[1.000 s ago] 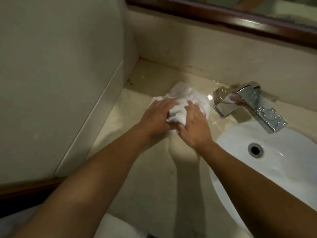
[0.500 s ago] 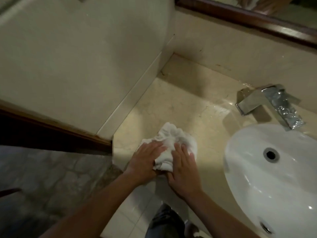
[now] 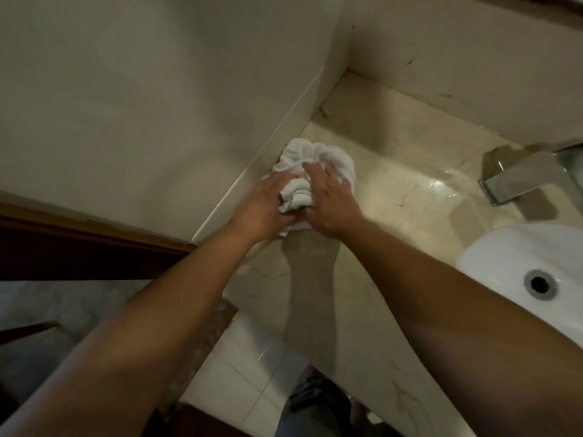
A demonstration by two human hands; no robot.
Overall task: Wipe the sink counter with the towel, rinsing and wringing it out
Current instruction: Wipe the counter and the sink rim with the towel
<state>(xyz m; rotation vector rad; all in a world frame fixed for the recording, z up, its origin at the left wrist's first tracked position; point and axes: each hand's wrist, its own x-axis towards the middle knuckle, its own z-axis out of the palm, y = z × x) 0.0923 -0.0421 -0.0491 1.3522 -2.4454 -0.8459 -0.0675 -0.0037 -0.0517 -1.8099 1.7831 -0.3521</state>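
One white towel (image 3: 310,165) on one marble counter (image 3: 394,197), two hands on it: left hand (image 3: 263,206), right hand (image 3: 331,200). One basin (image 3: 504,257) (one drain hole (image 3: 540,283)) and one chrome faucet (image 3: 530,176).

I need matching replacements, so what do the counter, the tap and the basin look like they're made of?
Counter: polished beige marble or a marble-look stone, going by its veining and wet sheen. Tap: chrome-finished metal, mirror-bright with sharp edges. Basin: glossy white ceramic, probably glazed, smooth and evenly white.
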